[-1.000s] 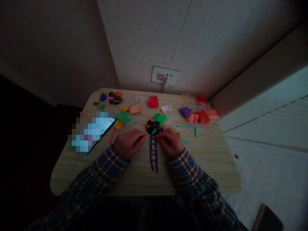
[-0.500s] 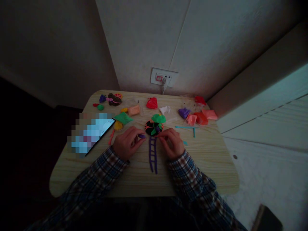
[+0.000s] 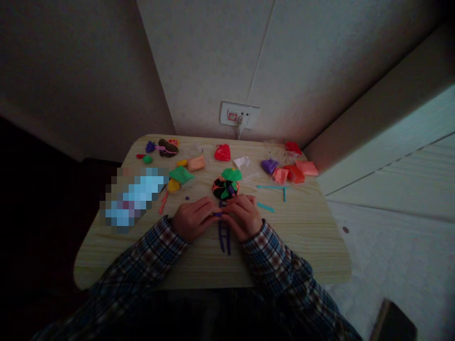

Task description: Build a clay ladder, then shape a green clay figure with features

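My left hand [image 3: 195,218] and my right hand [image 3: 243,215] meet fingertip to fingertip, both closed on a small piece of purple modelling clay [image 3: 217,214]. Under the fingers lies a purple clay ladder [image 3: 223,237], its upper part mostly covered by my hands. Just beyond them is a round black clay piece [image 3: 217,189] with orange lines, green leaf shapes and a purple bit. A larger green clay shape [image 3: 232,174] sits at its far edge. A tiny purple crumb [image 3: 187,198] rests on the table, left of the black piece.
Along the back of the table [image 3: 302,255] lie a red clay packet [image 3: 222,152], a purple packet [image 3: 269,166] and several others. Teal tools [image 3: 273,187] are at the right. A phone with a blurred screen [image 3: 138,196] lies left. A wall socket [image 3: 240,115] holds a plug.
My hands have come together over the ladder, the right one moving left and toward me from the black piece. The purple clay is now between both hands. A purple crumb now shows at left.
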The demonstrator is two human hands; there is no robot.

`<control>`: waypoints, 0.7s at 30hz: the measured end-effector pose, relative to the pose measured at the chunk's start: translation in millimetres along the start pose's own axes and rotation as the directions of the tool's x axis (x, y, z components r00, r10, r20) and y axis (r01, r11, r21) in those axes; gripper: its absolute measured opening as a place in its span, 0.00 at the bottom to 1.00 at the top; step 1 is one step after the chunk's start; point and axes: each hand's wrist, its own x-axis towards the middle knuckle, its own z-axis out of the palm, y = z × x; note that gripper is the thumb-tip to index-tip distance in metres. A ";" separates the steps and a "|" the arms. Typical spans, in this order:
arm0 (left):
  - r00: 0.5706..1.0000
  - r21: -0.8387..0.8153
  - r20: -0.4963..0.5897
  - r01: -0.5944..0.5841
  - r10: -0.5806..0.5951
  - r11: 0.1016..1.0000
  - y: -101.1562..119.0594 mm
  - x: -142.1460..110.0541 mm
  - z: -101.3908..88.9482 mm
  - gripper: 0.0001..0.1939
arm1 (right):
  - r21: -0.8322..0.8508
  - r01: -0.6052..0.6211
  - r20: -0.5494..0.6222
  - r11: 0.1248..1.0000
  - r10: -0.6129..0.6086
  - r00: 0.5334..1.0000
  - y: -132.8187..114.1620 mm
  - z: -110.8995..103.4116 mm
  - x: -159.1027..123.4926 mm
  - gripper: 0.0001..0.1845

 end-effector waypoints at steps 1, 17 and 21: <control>1.000 -0.004 0.001 -0.007 0.007 1.000 -0.3 0.7 0.2 0.11 | -0.001 0.002 -0.016 1.000 -0.002 1.000 -0.9 0.0 0.6 0.12; 0.982 0.088 -0.092 0.173 -0.165 0.981 -4.3 2.3 -5.6 0.07 | -0.014 -0.270 -0.180 0.963 0.263 0.948 8.1 -7.8 -1.5 0.06; 0.977 0.090 -0.115 0.189 -0.178 0.978 -6.2 1.5 -5.4 0.06 | 0.063 -0.352 -0.216 0.934 0.357 0.909 14.2 -5.7 -2.2 0.06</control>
